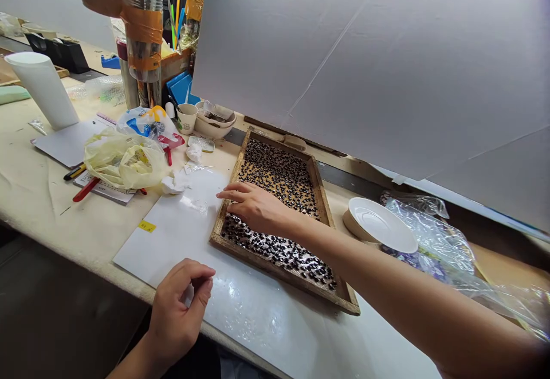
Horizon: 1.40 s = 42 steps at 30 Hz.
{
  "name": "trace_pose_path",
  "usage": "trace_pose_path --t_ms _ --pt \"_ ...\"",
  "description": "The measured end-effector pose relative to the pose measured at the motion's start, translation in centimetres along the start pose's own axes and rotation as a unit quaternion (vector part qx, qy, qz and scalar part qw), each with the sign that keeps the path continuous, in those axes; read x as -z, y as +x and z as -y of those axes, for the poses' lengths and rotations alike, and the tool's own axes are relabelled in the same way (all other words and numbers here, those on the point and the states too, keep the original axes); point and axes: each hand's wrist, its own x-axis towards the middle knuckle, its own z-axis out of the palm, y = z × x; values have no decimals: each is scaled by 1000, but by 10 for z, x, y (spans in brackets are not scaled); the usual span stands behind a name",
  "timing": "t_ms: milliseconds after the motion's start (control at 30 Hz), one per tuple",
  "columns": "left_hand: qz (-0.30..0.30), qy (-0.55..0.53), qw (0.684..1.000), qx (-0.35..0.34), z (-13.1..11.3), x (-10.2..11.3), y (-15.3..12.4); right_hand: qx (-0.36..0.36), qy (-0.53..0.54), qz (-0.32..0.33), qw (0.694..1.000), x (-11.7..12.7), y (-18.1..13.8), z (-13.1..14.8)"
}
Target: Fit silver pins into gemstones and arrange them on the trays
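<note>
A: The wooden tray lay on the white sheet, small dark beads strewn across its floor.

B: And the hands?

A: The right hand rested flat on the beads, fingers spread, gripping nothing. It looked like spreading or sorting; the next move seemed to need a light sweep.

B: The left hand?

A: Curled near the sheet's edge, thumb and forefinger pressed together; whether on anything, I couldn't tell. A white saucer sat beyond the tray.

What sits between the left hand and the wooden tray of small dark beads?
Head view: only the glossy white sheet separates the left hand from the wooden tray; that stretch is otherwise bare. The right hand rests in the tray.
</note>
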Motion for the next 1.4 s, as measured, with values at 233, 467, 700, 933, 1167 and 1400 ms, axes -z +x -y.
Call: trace_pose_path --t_ms 233,467,700,933,1167,1400 --pt "-2 -10 1000 -9 -1 0 -1 -60 -5 -9 998 -4 0 7" --pt "-2 -12 1000 -10 -1 0 0 -68 7 -19 998 -7 -2 8" --pt "2 -15 1000 -10 0 1 -2 -75 21 -26 997 -8 -4 10" --pt "6 -25 1000 -7 0 2 -4 -80 38 -30 996 -9 -4 7" --pt "10 -11 1000 23 -1 3 -2 -170 146 -140 964 17 -25 21" --pt "10 -52 995 80 -7 7 5 -352 678 -164 624 31 -69 65"
